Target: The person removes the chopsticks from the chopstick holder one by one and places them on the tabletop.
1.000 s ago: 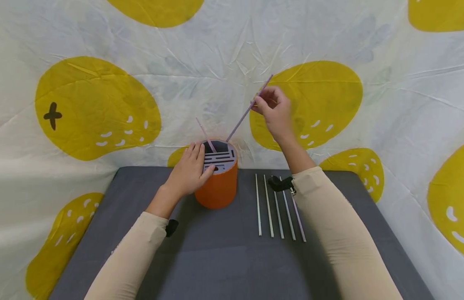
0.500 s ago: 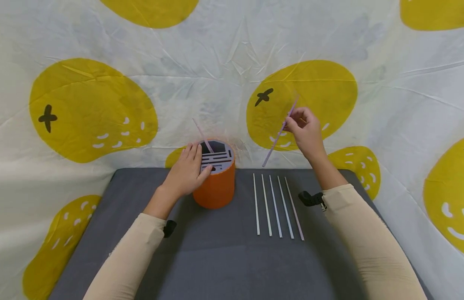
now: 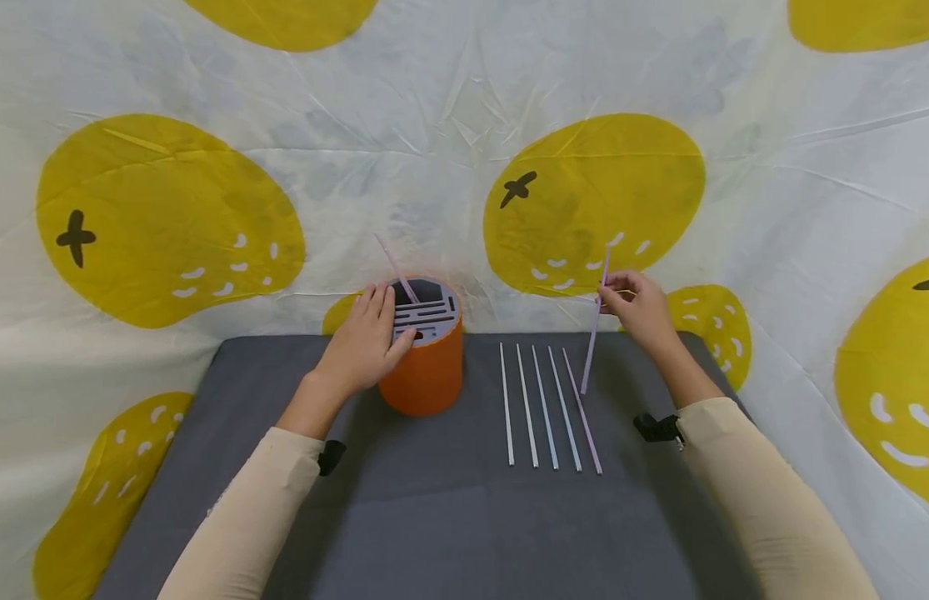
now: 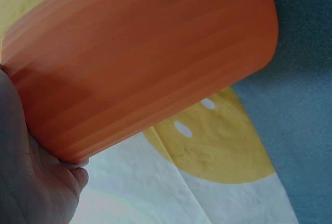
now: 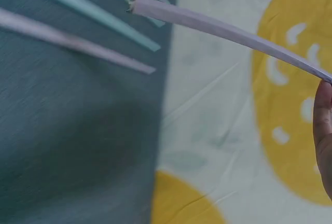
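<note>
Lilac straw [image 3: 594, 333]: pinched in my right hand [image 3: 638, 307], centre-right of frame, now drawn out of the orange holder [image 3: 422, 367] toward the straw row [image 3: 546, 406]; my left hand [image 3: 362, 346] grips the holder.

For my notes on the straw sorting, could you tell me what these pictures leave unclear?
- Orange holder: its slotted top is partly covered by the left hand in the head view.
- Right hand: cut off by the right wrist view's edge.
- Held straw: contact with the mat is too fine to tell.
</note>
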Demonstrator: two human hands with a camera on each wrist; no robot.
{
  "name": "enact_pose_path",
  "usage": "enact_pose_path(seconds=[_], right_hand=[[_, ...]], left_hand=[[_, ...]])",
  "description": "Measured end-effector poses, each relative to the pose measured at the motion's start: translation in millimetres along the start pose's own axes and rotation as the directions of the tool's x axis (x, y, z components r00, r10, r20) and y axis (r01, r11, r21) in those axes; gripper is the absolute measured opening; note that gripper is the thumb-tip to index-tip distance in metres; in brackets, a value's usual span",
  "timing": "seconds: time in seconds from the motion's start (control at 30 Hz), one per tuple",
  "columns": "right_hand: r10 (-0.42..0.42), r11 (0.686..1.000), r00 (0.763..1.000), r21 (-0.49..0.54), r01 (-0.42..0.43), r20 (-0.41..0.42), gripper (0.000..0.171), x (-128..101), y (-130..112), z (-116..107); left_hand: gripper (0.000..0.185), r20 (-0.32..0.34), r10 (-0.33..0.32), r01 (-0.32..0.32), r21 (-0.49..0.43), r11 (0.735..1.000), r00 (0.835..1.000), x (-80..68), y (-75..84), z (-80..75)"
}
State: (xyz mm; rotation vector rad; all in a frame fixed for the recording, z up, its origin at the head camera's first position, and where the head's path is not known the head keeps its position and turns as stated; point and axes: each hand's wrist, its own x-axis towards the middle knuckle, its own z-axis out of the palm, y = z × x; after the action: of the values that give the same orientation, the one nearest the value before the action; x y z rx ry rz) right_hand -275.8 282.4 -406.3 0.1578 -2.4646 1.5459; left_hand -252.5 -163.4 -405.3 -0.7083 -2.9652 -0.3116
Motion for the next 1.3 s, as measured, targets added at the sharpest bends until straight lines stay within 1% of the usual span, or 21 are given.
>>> enact_pose_path(seconds=[0.23,0.4,0.5,0.57,0.67,0.8,0.9,1.03,1.17,1.3], right_hand=[[0.057,0.989,0.997,-0.142,-0.048,0.059,0.03,-11,42,-4],[0.138,0.969,0.984,-0.219,-0.111,0.112,0.03,-21,66,-4],[0.191,0.964,0.97,-0.216,-0.156,0.151,0.032,-25,79,-1],[0.226,0.958,0.96,-0.213,-0.19,0.162,0.032,-27,86,1],[0.249,0.955,0.952,-0.208,-0.211,0.178,0.031,-29,95,5],[0.252,0.954,0.948,-0.213,-0.21,0.194,0.029,-31,104,9],[0.277,0.946,0.94,-0.226,-0.23,0.2,0.031,-33,110,11],[0.349,0.922,0.915,-0.248,-0.298,0.201,0.034,-37,118,14],[0.415,0.903,0.888,-0.214,-0.373,0.201,0.036,-40,121,19],[0.445,0.894,0.872,-0.166,-0.417,0.205,0.036,-43,120,23]], left_hand=[[0.082,0.0,-0.01,0.01,0.0,1.0,1.0,-2.4,-3.0,-1.5],[0.082,0.001,-0.011,0.011,0.011,1.0,1.0,-4.1,-3.0,-1.2],[0.082,0.0,-0.016,0.016,0.011,1.0,1.0,-5.4,-2.9,-1.4],[0.082,0.0,-0.017,0.017,0.009,1.0,1.0,-6.0,-2.6,-1.6],[0.082,0.005,-0.019,0.019,0.004,1.0,1.0,-6.8,-2.0,-2.1],[0.082,0.008,-0.018,0.018,-0.005,1.0,1.0,-7.4,-1.2,-3.2],[0.082,0.008,-0.017,0.017,-0.008,1.0,1.0,-7.6,-0.6,-3.9],[0.082,0.011,-0.02,0.02,-0.007,1.0,1.0,-7.7,-0.3,-4.3],[0.082,0.011,-0.026,0.026,-0.002,1.0,1.0,-7.7,-0.5,-4.3],[0.082,0.008,-0.025,0.025,-0.005,1.0,1.0,-7.1,0.3,-4.1]])
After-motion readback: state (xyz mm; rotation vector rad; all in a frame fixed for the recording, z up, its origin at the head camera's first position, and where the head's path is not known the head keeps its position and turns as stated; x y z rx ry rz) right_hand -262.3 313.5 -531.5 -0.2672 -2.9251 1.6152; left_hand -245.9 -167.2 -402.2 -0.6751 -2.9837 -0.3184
